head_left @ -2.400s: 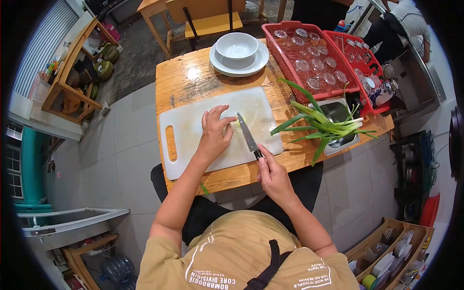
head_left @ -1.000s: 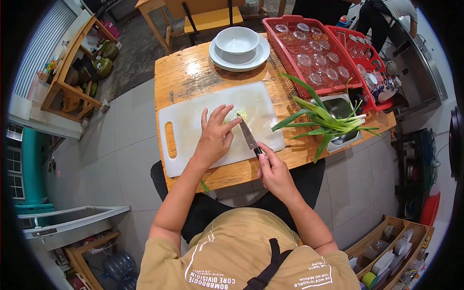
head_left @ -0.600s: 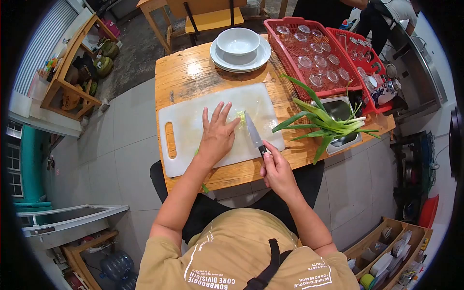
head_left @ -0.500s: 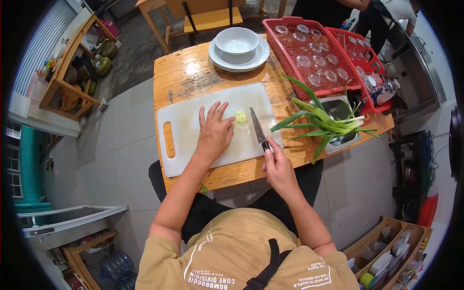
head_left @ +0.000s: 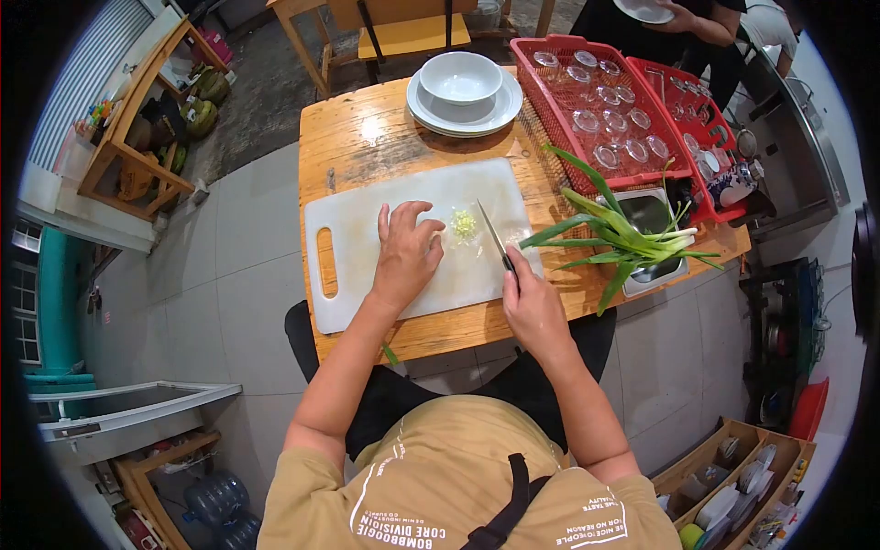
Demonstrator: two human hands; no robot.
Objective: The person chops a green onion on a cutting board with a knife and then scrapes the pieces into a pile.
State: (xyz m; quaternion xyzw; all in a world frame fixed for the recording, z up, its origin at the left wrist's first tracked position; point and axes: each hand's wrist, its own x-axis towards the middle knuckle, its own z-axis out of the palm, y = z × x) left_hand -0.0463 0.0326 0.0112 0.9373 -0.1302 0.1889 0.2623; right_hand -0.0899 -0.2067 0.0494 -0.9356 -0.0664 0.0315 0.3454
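Observation:
A small heap of finely chopped pale green-white pieces [head_left: 463, 225] lies on the white cutting board [head_left: 353, 197]. My right hand [head_left: 533, 307] grips the dark handle of a knife [head_left: 492, 226]. Its blade is seen nearly edge-on, over the board just right of the heap, pointing away from me. To the left of the heap is my left hand [head_left: 406, 252], holding nothing, its fingers apart and slightly bent over the board. Green onions [head_left: 623, 238] with long leaves lie right of the board, across a metal container [head_left: 646, 209].
White plates with a bowl [head_left: 461, 78] on top stand at the table's far side. A red basket [head_left: 550, 110] of upturned glasses is at the back right, with another red basket [head_left: 724, 137] beside it. Beyond them, a person's hand [head_left: 676, 16] holds a white dish [head_left: 644, 9].
The knife has turned, so its blade shows thinner. My left fingers have bent a little more and sit slightly farther from the heap. A white dish has come into view in the other person's hand.

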